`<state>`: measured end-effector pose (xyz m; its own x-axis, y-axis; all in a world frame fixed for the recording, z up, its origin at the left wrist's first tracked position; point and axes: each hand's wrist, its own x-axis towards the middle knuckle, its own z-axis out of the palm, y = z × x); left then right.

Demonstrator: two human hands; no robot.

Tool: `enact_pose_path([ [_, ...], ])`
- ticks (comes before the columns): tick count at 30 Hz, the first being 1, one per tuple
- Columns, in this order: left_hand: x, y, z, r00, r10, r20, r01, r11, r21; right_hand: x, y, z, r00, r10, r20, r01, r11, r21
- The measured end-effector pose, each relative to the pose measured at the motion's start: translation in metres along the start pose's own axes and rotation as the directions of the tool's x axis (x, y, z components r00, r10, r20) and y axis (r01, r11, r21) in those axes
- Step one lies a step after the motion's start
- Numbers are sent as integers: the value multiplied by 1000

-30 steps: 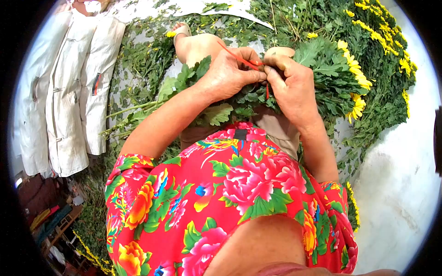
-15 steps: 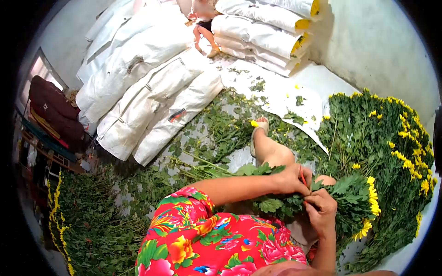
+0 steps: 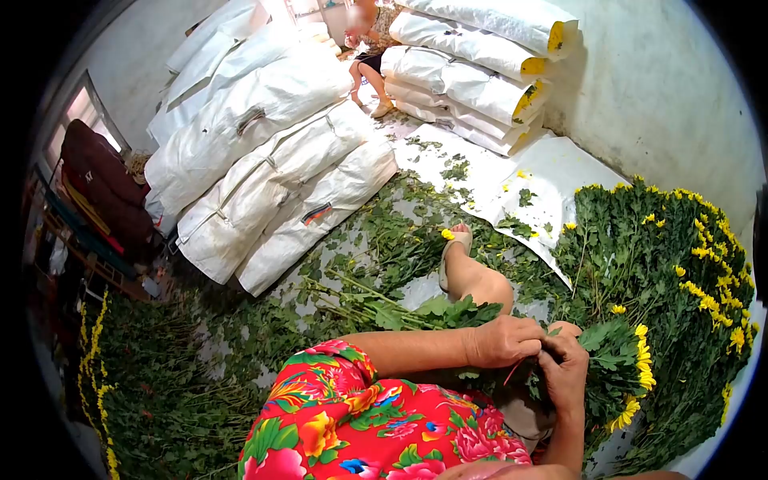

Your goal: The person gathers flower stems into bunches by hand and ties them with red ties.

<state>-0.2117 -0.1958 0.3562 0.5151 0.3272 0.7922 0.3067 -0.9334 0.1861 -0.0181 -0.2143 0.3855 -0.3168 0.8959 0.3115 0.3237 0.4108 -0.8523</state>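
A bunch of yellow flowers [image 3: 608,352] with green leaves lies across my lap, its heads to the right and its stems to the left. My left hand [image 3: 506,342] is closed at the middle of the bunch, and a thin red tie [image 3: 514,371] hangs just below its fingers. My right hand [image 3: 565,368] is beside it, fingers bent and pinched close to the left fingertips on the same tie. What lies between the fingertips is hidden.
Long white wrapped bundles [image 3: 256,152] lie at the upper left, more wrapped bundles [image 3: 464,76] are stacked at the back. A person [image 3: 372,48] sits between them. Many yellow flowers [image 3: 704,280] lie along the right; cut greenery [image 3: 176,384] covers the left floor.
The view has lifted from my lap to the room. My left hand has turned over, and the red tie, earlier above the fingers, now hangs below them.
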Motion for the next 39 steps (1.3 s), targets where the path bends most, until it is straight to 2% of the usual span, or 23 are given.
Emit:
enact_pose_path([
  [7, 0, 2, -2, 1000, -9, -7, 9, 1000, -9, 3, -2, 0, 993, 116, -16, -115, 992, 59],
  [9, -2, 1, -1, 1000, -5, -8, 5, 1000, -21, 4, 10, 0, 997, -67, 47, 65, 997, 31],
  [13, -3, -1, 2, 996, -74, -44, 70, 993, -92, 1, 14, 4, 1000, -10, -10, 11, 998, 56],
  [15, -3, -2, 2, 993, -100, -55, 93, 989, -113, -2, 20, 3, 979, 203, -12, -190, 933, 305],
  [19, -6, -3, 4, 992, -119, -37, 114, 985, -132, 0, 14, 1, 963, 267, 22, -256, 893, 370],
  [21, -6, -4, 4, 991, -125, -49, 117, 983, -143, 3, 7, 2, 962, 274, 11, -237, 813, 531],
  [22, -5, -4, 3, 988, -146, -44, 135, 974, -181, 4, 6, -2, 962, 273, 11, -237, 813, 531],
  [24, -5, -4, 2, 985, -167, -36, 155, 963, -219, 4, 6, -13, 927, 344, 149, -360, 707, 609],
  [26, -4, -5, 1, 973, -231, -8, 216, 918, -333, 5, 2, -19, 917, 349, 196, -392, 686, 612],
  [27, -4, -6, 2, 973, -232, -5, 217, 917, -334, 5, 2, -21, 904, 351, 243, -424, 667, 612],
  [29, -5, -9, 2, 935, -345, 81, 340, 810, -477, 4, 8, -23, 904, 327, 274, -426, 667, 611],
  [30, -4, -10, 2, 935, -345, 83, 341, 810, -478, 3, 11, -23, 903, 302, 305, -428, 669, 607],
  [31, -4, -11, 2, 902, -421, 99, 408, 753, -516, 2, 14, -22, 903, 303, 305, -429, 668, 608],
  [32, -3, -11, 1, 863, -492, 119, 469, 690, -551, 2, 16, -21, 922, 271, 278, -386, 710, 589],
  [33, -4, -12, 1, 862, -493, 120, 471, 689, -550, 1, 18, -20, 938, 238, 252, -342, 749, 567],
  [34, -5, -13, 1, 812, -562, 156, 549, 646, -531, -2, 8, -20, 937, 239, 253, -344, 747, 569],
  [35, -6, -14, 1, 756, -626, 190, 621, 596, -508, -7, -8, -21, 932, 272, 238, -355, 816, 456],
  [36, -9, -18, 3, 753, -629, 192, 625, 595, -505, -10, -18, -19, 927, 303, 220, -363, 869, 335],
  [37, -12, -22, 6, 677, -694, 246, 731, 595, -333, -24, -15, -14, 970, 138, 199, -165, 978, 127],
  [38, -15, -23, 10, 586, -759, 283, 809, 568, -151, -38, -19, -8, 971, 65, 231, -63, 998, -17],
  [39, -15, -22, 13, 583, -760, 289, 811, 564, -153, -49, -26, -2, 964, -2, 265, 46, 986, -159],
])
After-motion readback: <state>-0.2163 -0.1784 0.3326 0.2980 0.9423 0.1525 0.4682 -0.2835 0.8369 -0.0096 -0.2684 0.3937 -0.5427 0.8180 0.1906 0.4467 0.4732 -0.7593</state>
